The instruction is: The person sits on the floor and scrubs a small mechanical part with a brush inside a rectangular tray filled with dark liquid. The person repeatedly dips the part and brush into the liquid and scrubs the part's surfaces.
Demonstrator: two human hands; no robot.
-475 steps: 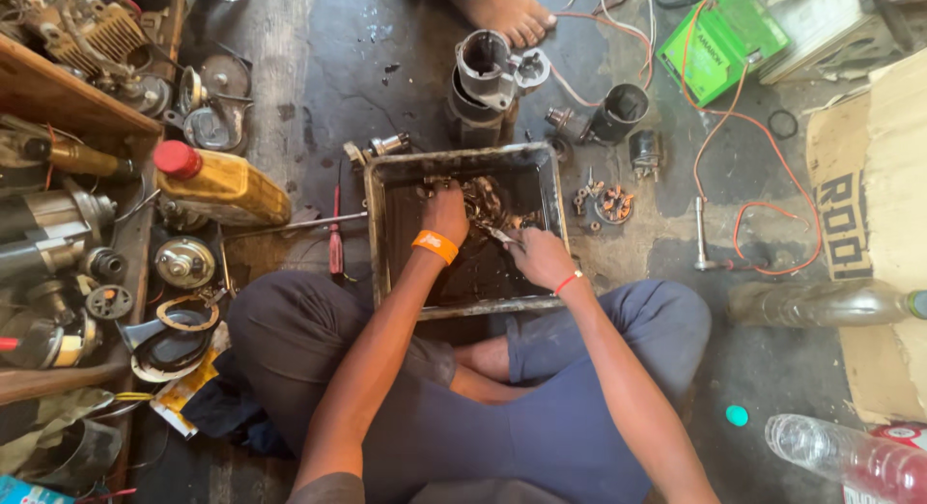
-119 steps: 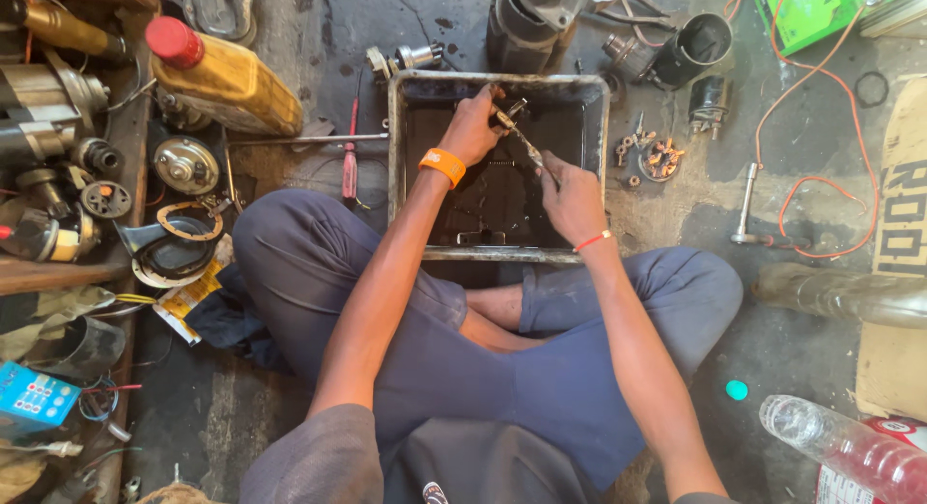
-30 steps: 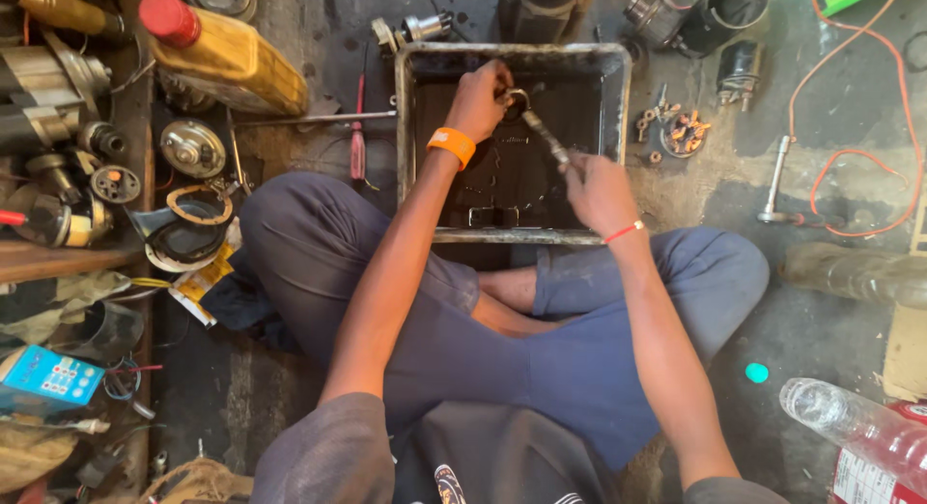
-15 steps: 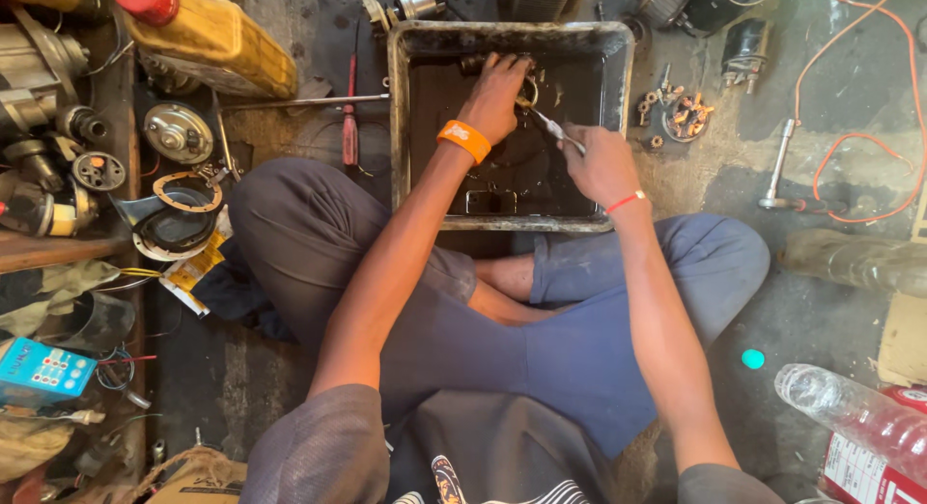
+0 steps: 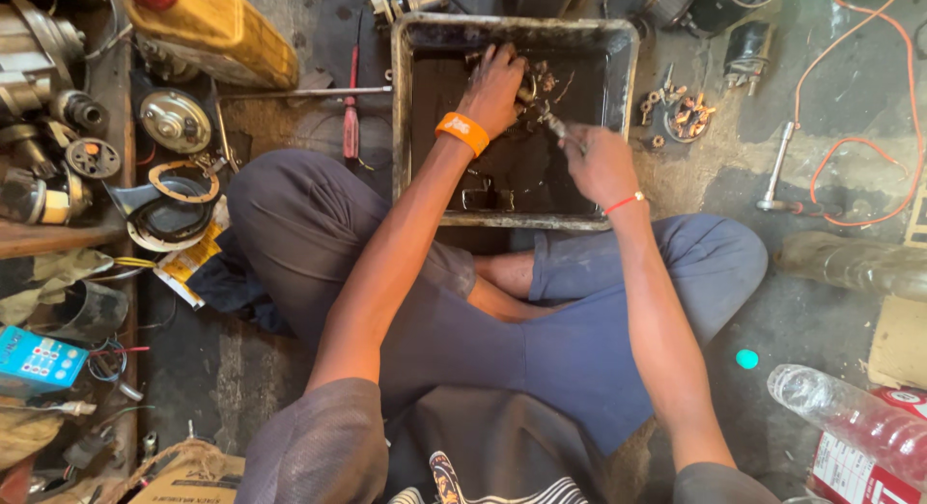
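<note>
The floor [image 5: 830, 301] is bare concrete, stained dark with oil and grime, paler at the right where daylight falls. A worn wooden shelf [image 5: 58, 236] runs along the left edge, crowded with metal motor parts. A yellow oil jug [image 5: 212, 31] lies near the top left. An orange cable [image 5: 869, 89] loops across the upper right, and 1 clear plastic bottle [image 5: 850, 422] lies at the lower right beside cardboard [image 5: 898, 340].

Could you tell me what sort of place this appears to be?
Probably a small motor repair workshop: a grimy metal tray on the floor holds small oily parts, motor parts crowd a bench on the left, and a yellow oil jug lies nearby.
</note>
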